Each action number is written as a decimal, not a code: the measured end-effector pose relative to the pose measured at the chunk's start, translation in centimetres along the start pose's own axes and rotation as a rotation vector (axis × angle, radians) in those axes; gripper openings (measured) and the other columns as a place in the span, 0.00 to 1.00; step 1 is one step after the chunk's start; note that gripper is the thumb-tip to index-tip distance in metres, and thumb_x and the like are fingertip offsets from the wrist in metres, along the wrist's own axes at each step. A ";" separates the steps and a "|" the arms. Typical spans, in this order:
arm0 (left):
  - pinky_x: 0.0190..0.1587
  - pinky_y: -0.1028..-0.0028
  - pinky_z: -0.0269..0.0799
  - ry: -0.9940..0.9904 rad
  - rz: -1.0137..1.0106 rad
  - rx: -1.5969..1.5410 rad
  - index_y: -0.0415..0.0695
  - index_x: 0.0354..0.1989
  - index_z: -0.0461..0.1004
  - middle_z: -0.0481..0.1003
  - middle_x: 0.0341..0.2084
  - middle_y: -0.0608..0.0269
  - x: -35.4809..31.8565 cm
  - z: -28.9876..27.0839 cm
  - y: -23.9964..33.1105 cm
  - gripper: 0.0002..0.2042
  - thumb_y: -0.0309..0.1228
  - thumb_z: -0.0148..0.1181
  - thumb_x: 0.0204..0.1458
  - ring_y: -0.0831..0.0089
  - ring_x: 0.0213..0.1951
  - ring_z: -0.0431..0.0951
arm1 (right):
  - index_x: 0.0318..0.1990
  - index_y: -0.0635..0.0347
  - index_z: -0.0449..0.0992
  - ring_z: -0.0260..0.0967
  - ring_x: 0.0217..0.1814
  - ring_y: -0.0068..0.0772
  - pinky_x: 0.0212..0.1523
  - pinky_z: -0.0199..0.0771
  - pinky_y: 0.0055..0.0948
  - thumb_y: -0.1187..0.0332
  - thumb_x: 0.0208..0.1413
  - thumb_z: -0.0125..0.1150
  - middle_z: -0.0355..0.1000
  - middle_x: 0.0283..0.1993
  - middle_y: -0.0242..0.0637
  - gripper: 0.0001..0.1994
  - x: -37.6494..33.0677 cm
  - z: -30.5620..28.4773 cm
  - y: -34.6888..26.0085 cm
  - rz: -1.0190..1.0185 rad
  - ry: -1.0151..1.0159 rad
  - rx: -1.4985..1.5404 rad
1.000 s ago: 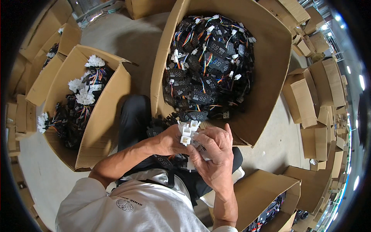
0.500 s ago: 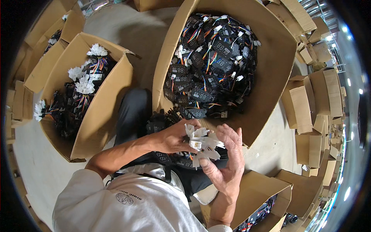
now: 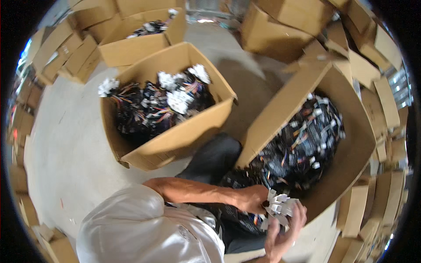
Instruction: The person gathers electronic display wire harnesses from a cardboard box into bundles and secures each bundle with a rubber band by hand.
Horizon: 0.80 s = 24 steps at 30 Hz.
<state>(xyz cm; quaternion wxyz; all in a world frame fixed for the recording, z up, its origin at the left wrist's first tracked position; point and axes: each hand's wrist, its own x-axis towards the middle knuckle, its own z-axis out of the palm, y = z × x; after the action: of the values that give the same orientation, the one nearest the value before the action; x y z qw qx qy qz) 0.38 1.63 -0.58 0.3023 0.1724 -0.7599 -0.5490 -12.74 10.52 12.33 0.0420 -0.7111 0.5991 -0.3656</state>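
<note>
We see a pale concrete floor (image 3: 66, 144) ringed by stacked cardboard boxes (image 3: 302, 22). On it, largest and nearest, a big tilted carton (image 3: 351, 144) at the right side spills a dark mass of wire harnesses (image 3: 302, 144) with small white plugs. Left of it stands a second open carton (image 3: 184, 136), upright, filled with black cables and several white connector bunches (image 3: 177, 98) lying on top. A smaller open box (image 3: 136, 46) sits behind that one, toward the far edge of the floor.

Between the two large cartons we see our dark trousers (image 3: 210, 158). Our left hand (image 3: 252, 199) is closed around the base of a bundle of white connectors (image 3: 277, 208), just below the tilted carton's lower edge. Our right hand (image 3: 283, 232) cups the same bundle from beneath, fingers curled against it; the blur makes it hard to tell how firmly.
</note>
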 end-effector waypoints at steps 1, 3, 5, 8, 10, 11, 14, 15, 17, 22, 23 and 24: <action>0.43 0.62 0.74 0.236 0.181 -0.258 0.38 0.44 0.75 0.79 0.40 0.51 0.0 -0.8 2.0 0.15 0.27 0.65 0.48 0.59 0.41 0.78 | 0.56 0.67 0.72 0.71 0.55 0.46 0.63 0.65 0.42 0.67 0.58 0.59 0.72 0.54 0.48 0.20 -0.4 -0.6 0.8 -0.035 0.103 0.090; 0.49 0.67 0.72 0.390 0.183 -0.201 0.40 0.46 0.75 0.78 0.42 0.55 -1.2 -5.0 5.5 0.19 0.20 0.66 0.42 0.68 0.47 0.77 | 0.57 0.67 0.74 0.72 0.53 0.44 0.57 0.71 0.37 0.62 0.64 0.56 0.74 0.54 0.49 0.20 -0.2 -1.3 0.3 0.080 0.377 0.087; 0.51 0.68 0.72 0.518 0.161 -0.051 0.43 0.48 0.75 0.78 0.44 0.58 -3.1 -9.3 7.1 0.20 0.21 0.68 0.44 0.69 0.49 0.76 | 0.48 0.69 0.80 0.74 0.44 0.37 0.49 0.74 0.34 0.65 0.67 0.53 0.79 0.45 0.45 0.15 0.7 -1.6 -0.8 0.317 0.542 0.023; 0.52 0.69 0.73 0.660 0.097 0.183 0.43 0.48 0.76 0.77 0.46 0.62 -5.8 -17.2 8.0 0.21 0.22 0.72 0.44 0.71 0.48 0.76 | 0.46 0.67 0.79 0.74 0.45 0.32 0.48 0.74 0.32 0.64 0.67 0.56 0.79 0.45 0.40 0.13 -1.6 -1.1 3.6 0.525 0.288 0.239; 0.53 0.66 0.72 1.073 0.122 -0.159 0.40 0.48 0.76 0.78 0.46 0.63 -6.7 -21.7 9.5 0.21 0.21 0.73 0.43 0.71 0.48 0.77 | 0.47 0.66 0.79 0.73 0.46 0.30 0.45 0.75 0.30 0.65 0.65 0.59 0.79 0.45 0.41 0.12 -3.9 0.5 6.0 0.545 0.135 0.222; 0.51 0.66 0.74 1.185 0.123 -0.027 0.39 0.48 0.75 0.78 0.45 0.61 -6.9 -24.6 9.7 0.22 0.20 0.73 0.42 0.70 0.46 0.78 | 0.47 0.66 0.79 0.73 0.46 0.30 0.45 0.75 0.30 0.65 0.65 0.59 0.79 0.45 0.41 0.12 -4.1 0.7 6.2 0.545 0.144 0.223; 0.42 0.66 0.79 1.451 -0.201 -0.124 0.37 0.51 0.73 0.79 0.43 0.56 -10.1 -35.4 7.7 0.25 0.16 0.72 0.40 0.67 0.40 0.81 | 0.46 0.64 0.80 0.74 0.42 0.28 0.39 0.76 0.29 0.63 0.64 0.61 0.79 0.43 0.41 0.13 -5.2 0.9 6.6 0.288 -0.041 0.065; 0.39 0.66 0.79 1.488 -0.091 -0.171 0.37 0.51 0.73 0.79 0.42 0.55 -11.1 -38.2 6.4 0.25 0.15 0.71 0.41 0.67 0.38 0.81 | 0.46 0.63 0.80 0.74 0.38 0.27 0.36 0.75 0.28 0.63 0.64 0.62 0.80 0.41 0.40 0.12 -5.7 1.1 7.1 0.313 -0.046 0.076; 0.36 0.65 0.79 1.526 0.037 -0.211 0.36 0.50 0.74 0.79 0.41 0.55 -12.1 -41.9 4.6 0.23 0.14 0.69 0.42 0.66 0.37 0.81 | 0.46 0.61 0.81 0.73 0.29 0.25 0.31 0.73 0.24 0.63 0.63 0.62 0.80 0.36 0.36 0.11 -6.2 1.8 8.0 0.304 -0.030 0.078; 0.41 0.62 0.74 1.368 -0.413 -0.043 0.28 0.49 0.73 0.79 0.37 0.55 -14.8 -45.3 2.2 0.21 0.24 0.70 0.48 0.65 0.38 0.79 | 0.45 0.66 0.80 0.74 0.34 0.28 0.38 0.74 0.25 0.61 0.64 0.61 0.80 0.38 0.36 0.15 -7.6 4.4 9.2 0.407 -0.093 0.476; 0.38 0.65 0.73 1.397 -0.449 0.024 0.29 0.46 0.75 0.80 0.36 0.55 -14.8 -45.0 2.3 0.18 0.25 0.69 0.48 0.67 0.36 0.78 | 0.46 0.68 0.79 0.73 0.40 0.31 0.44 0.73 0.29 0.66 0.62 0.61 0.77 0.41 0.39 0.13 -8.0 4.5 9.7 0.457 -0.186 0.384; 0.34 0.67 0.71 1.420 -0.487 0.091 0.31 0.44 0.77 0.80 0.35 0.55 -14.5 -44.5 2.5 0.16 0.27 0.68 0.48 0.70 0.33 0.78 | 0.46 0.70 0.77 0.72 0.45 0.34 0.49 0.71 0.33 0.71 0.59 0.60 0.74 0.43 0.43 0.11 -7.4 4.3 8.8 0.510 -0.277 0.289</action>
<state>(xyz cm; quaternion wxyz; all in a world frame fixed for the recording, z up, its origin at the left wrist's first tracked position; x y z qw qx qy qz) 40.37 -21.39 7.42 0.5824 0.6606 -0.3444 -0.3252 -17.63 12.94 1.29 0.3140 -0.5678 0.6882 -0.3245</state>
